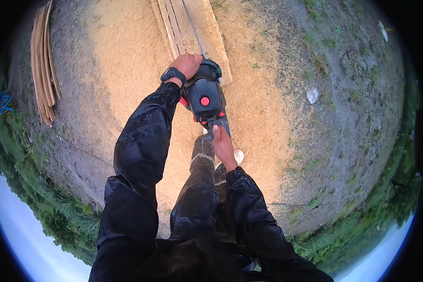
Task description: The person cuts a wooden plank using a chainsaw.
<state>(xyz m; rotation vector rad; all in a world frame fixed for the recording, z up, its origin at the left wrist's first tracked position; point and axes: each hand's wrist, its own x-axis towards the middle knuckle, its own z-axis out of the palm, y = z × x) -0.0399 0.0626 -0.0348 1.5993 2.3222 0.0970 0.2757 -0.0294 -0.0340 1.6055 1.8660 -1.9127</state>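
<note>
A black chainsaw with red parts (207, 89) is held out in front of me, between both hands. My left hand (188, 66) is closed around its front handle, a dark watch on the wrist. My right hand (223, 145) grips the rear handle with the thumb on top. The thin guide bar (192, 26) points away from me, over a long wooden timber (210, 28) lying on the ground. Narrow strips with dark gaps run along the timber's left side. Whether the bar touches the wood I cannot tell.
Pale sawdust (122, 56) covers the ground around the timber. A stack of thin boards (43, 66) lies at the far left, with a blue object (3, 104) beyond it. Whitish litter (312, 95) lies to the right. My shoe (239, 156) is beside my right wrist.
</note>
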